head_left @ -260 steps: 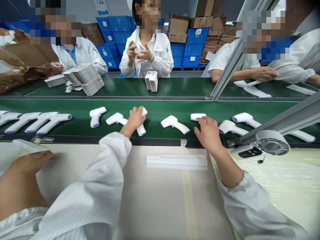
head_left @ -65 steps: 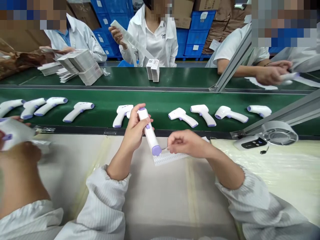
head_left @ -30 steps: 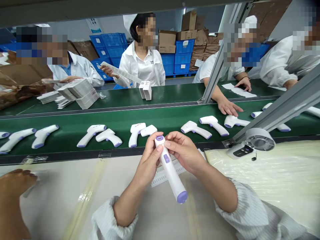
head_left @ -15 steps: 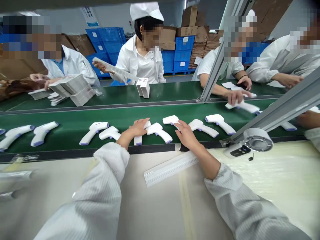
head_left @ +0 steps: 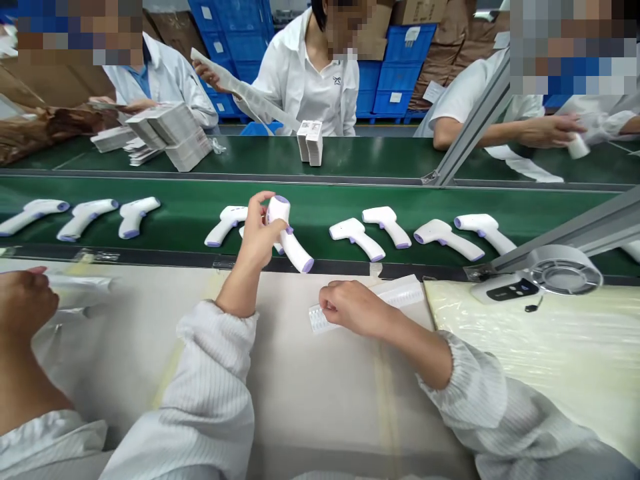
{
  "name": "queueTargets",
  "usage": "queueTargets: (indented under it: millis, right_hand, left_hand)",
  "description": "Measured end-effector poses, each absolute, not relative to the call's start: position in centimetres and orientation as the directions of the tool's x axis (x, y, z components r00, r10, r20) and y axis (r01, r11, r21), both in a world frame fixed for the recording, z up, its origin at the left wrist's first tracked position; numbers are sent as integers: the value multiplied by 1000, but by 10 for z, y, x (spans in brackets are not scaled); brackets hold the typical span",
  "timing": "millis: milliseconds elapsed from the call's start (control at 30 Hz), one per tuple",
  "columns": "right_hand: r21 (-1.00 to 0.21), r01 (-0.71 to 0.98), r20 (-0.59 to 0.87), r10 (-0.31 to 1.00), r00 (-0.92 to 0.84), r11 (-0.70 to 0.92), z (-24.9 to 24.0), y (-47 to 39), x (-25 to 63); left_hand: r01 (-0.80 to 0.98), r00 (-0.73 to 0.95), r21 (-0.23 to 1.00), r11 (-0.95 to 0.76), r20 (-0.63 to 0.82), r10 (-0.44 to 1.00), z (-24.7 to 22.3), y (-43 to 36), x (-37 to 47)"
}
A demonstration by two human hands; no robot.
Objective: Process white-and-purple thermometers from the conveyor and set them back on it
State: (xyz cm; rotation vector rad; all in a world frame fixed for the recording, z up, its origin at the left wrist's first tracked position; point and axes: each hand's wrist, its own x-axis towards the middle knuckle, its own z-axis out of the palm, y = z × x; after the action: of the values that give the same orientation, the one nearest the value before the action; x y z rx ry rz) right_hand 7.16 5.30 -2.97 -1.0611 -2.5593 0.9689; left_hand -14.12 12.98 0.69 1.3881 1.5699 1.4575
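Note:
My left hand [head_left: 261, 233] is wrapped round a white-and-purple infrared thermometer [head_left: 293, 243], lifted at the belt's near edge with its purple-ringed end upward. Behind that hand another thermometer is partly hidden. On the grey table, a white label sheet [head_left: 400, 291] with rows of small marks lies slantwise. My right hand [head_left: 353, 307] rests over its left part, fingers pinched together near the left end; what is between the fingertips is hidden. More thermometers lie on the green belt [head_left: 190, 200], such as one just right of my left hand [head_left: 357, 237].
A metal post [head_left: 473, 113] and a slanting bar stand at right. Beside them a small white fan [head_left: 565, 270] sits on a plastic-wrapped stack [head_left: 540, 333]. Another person's hand [head_left: 25, 303] reaches in at left. Co-workers sit across the belt near white boxes [head_left: 170, 130].
My left hand has picked up a thermometer from the belt and raised it. My right hand has left the belt and come back to the label sheet. Another person's hand has appeared at left.

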Motion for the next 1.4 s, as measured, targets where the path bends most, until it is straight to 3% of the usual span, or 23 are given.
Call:
queueTargets:
  millis: [100,167,267,367,467,633,1233,1400]
  right_hand:
    - [-679,515,-39,674,-738,523,-36,54,75]
    - [-762,460,-43,673,-739,456,-33,57,83]
    - [-941,277,-65,703,-709,193,-22,64,97]
    - [-991,-117,0,855,-519,-71,-5,66,104]
    - [-920,-391,80,963,-259,-29,8,62,100]
    - [-940,-336,115,984,-136,63,14,55,92]
    - [-939,-334,108,991,-77,76,9,53,90]
    - [-903,-429,18,995,-101,-27,8,57,87]
  left_hand:
    - [-223,-195,969,-105,61,979,14,107,-136]
    - [-352,-156,933,-69,14,988,21,95,-129]
    - [-341,-154,939,-47,-6,988,28,82,-114]
    - [-234,-136,972,-30,-2,991,28,70,-91]
    - [-134,-71,991,19,-29,997,22,56,-64]
    - [-51,-20,997,61,-62,998,16,39,-38]
    - [-12,-9,998,55,-55,998,14,34,-30]
    - [-46,-12,998,53,-54,998,12,33,-34]
